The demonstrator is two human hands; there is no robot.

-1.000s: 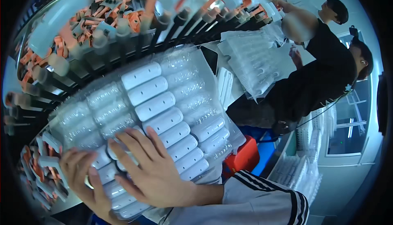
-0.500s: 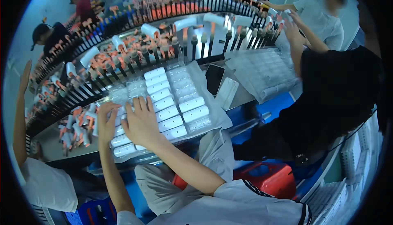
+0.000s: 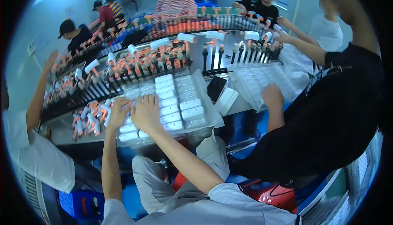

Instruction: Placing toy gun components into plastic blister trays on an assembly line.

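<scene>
My left hand (image 3: 118, 113) is over the left part of a clear plastic blister tray (image 3: 209, 123), its fingers curled inward. Close beside it, my right hand (image 3: 146, 112) bends its fingers down over the same tray, fingertips near those of the left. Whatever lies between the fingers is hidden and blurred. Rows of smooth white oblong pieces (image 3: 169, 110) fill several tray pockets, while other pockets at the right show bare clear plastic. Next to my left hand lies a loose heap of white and orange parts (image 3: 91, 117).
Beyond the tray runs a rack of black upright posts (image 3: 155, 66) bearing white and orange parts. A phone (image 3: 217, 89) and a white case-like object (image 3: 226, 101) lie right of the tray. A black-sleeved co-worker (image 3: 327, 122) sits close at right; another person's arm (image 3: 39, 92) is at left.
The view has tilted up, showing more of the room. My right hand's fingers have drawn together and bent, nearer the left hand. The co-worker at right has lowered a hand to the neighbouring trays.
</scene>
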